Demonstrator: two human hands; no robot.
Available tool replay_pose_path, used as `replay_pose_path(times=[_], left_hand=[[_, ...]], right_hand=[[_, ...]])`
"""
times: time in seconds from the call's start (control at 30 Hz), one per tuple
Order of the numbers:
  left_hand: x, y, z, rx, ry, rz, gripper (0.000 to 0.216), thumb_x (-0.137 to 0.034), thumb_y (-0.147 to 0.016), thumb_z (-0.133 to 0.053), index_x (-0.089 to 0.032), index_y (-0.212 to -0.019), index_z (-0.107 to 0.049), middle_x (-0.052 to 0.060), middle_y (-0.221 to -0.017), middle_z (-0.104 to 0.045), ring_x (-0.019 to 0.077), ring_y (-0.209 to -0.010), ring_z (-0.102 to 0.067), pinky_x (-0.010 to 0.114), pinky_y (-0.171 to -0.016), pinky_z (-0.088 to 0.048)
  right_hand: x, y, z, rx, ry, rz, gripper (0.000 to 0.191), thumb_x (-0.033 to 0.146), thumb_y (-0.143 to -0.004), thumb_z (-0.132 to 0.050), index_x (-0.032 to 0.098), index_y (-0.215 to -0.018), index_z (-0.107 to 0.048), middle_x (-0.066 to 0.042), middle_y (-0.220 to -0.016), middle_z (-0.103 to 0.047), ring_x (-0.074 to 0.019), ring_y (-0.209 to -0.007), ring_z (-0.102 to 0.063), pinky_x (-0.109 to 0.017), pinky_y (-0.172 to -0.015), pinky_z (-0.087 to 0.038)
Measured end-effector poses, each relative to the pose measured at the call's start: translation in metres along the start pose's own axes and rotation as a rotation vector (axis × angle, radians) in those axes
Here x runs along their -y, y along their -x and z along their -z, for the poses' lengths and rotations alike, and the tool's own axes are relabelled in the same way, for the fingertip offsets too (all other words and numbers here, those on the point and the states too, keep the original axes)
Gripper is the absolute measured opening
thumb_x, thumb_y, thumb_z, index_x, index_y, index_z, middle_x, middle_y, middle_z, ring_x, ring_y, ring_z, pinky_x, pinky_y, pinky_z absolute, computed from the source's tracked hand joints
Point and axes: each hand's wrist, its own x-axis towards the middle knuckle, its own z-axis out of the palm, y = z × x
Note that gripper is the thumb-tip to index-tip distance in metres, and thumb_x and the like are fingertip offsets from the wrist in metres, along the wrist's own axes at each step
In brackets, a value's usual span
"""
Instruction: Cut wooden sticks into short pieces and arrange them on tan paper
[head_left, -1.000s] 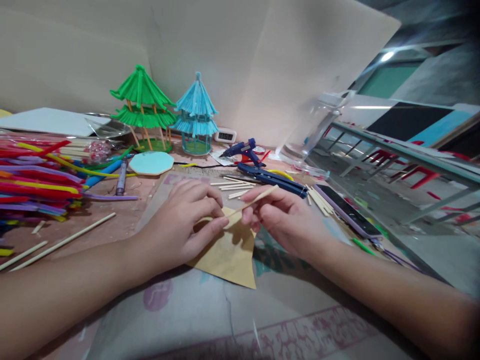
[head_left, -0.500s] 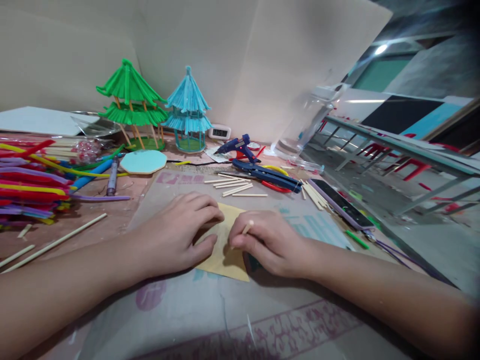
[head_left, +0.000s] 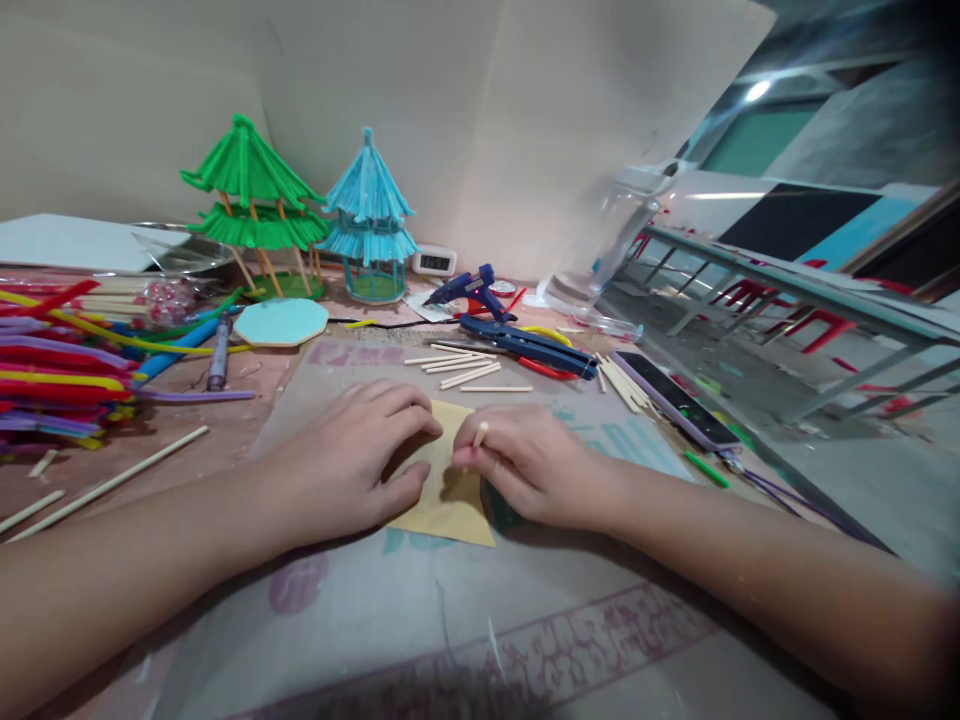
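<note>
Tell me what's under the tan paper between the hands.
The tan paper lies on a printed sheet, with teal print showing by the paper's lower edge. What is directly beneath is covered; the left hand and right hand also hide parts of the paper's sides.

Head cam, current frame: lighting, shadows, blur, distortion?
Head view: lamp glares at upper right. Head view: shadow on the yellow sheet by the right hand. Head view: digits on the white clock look soft. Head view: far table slants, probably lens distortion; upper-right corner darkens.
</note>
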Motion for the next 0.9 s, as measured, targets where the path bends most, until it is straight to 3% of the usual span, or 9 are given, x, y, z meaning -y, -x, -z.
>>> replay_pose_path(times=[0.13,0.27,0.37,0.5,0.6,0.7,0.9], left_hand=[[0.001,0.000,-0.001,-0.004,0.001,0.007,0.020,-0.029,-0.093,-0.056,-0.021,-0.108,-0.066,0.009,-0.115,-0.064,0.0289,-0.113,-0.059,0.049,-0.099,-0.049],[0.001,0.000,-0.001,0.005,0.000,0.005,0.019,-0.032,-0.094,-0.055,-0.020,-0.105,-0.066,0.009,-0.116,-0.064,0.0289,-0.114,-0.058,0.049,-0.099,-0.049],[-0.001,0.000,0.000,0.007,-0.008,0.024,0.024,-0.031,-0.093,-0.054,-0.020,-0.111,-0.066,0.009,-0.115,-0.064,0.0290,-0.114,-0.058,0.049,-0.100,-0.049],[-0.002,-0.001,0.001,0.017,-0.011,0.051,0.030,-0.031,-0.092,-0.054,-0.019,-0.115,-0.067,0.011,-0.120,-0.063,0.0304,-0.117,-0.058,0.051,-0.103,-0.048],[-0.002,0.000,0.001,0.022,-0.003,0.063,0.031,-0.032,-0.092,-0.054,-0.018,-0.117,-0.067,0.012,-0.123,-0.063,0.0309,-0.118,-0.058,0.051,-0.103,-0.048],[-0.001,0.001,0.000,0.009,-0.010,0.055,0.032,-0.032,-0.092,-0.053,-0.019,-0.117,-0.067,0.012,-0.122,-0.063,0.0305,-0.117,-0.059,0.051,-0.102,-0.048],[0.000,0.000,-0.001,-0.009,-0.013,0.038,0.031,-0.032,-0.092,-0.053,-0.017,-0.115,-0.068,0.012,-0.122,-0.064,0.0314,-0.118,-0.058,0.051,-0.102,-0.048]], right_hand=[[-0.002,0.001,0.001,-0.055,-0.001,-0.007,0.030,0.028,-0.107,-0.040,0.019,-0.085,-0.058,-0.006,-0.079,-0.070,-0.0167,-0.070,-0.062,-0.027,-0.068,-0.045],[0.001,0.001,0.000,0.001,-0.110,0.044,0.027,0.025,-0.106,-0.042,0.019,-0.085,-0.059,-0.005,-0.080,-0.070,-0.0155,-0.072,-0.062,-0.026,-0.070,-0.046],[-0.008,-0.003,0.000,-0.090,-0.147,-0.145,0.026,0.032,-0.103,-0.048,0.020,-0.081,-0.057,-0.002,-0.073,-0.064,-0.0155,-0.066,-0.057,-0.027,-0.066,-0.042],[-0.020,-0.010,0.000,-0.282,-0.845,-0.450,0.034,0.048,-0.103,-0.049,0.021,-0.082,-0.054,0.003,-0.061,-0.057,-0.0124,-0.053,-0.050,-0.024,-0.056,-0.041],[-0.021,-0.011,-0.001,-0.306,-1.290,-0.546,0.035,0.048,-0.102,-0.050,0.021,-0.081,-0.055,0.004,-0.054,-0.056,-0.0111,-0.046,-0.048,-0.021,-0.050,-0.039],[-0.020,-0.011,-0.003,-0.286,-1.429,-0.566,0.033,0.042,-0.104,-0.050,0.020,-0.080,-0.057,0.003,-0.052,-0.058,-0.0104,-0.045,-0.050,-0.019,-0.048,-0.040],[-0.019,-0.010,-0.004,-0.288,-1.456,-0.523,0.031,0.041,-0.102,-0.057,0.018,-0.082,-0.063,0.004,-0.052,-0.060,-0.0093,-0.045,-0.050,-0.017,-0.048,-0.038]])
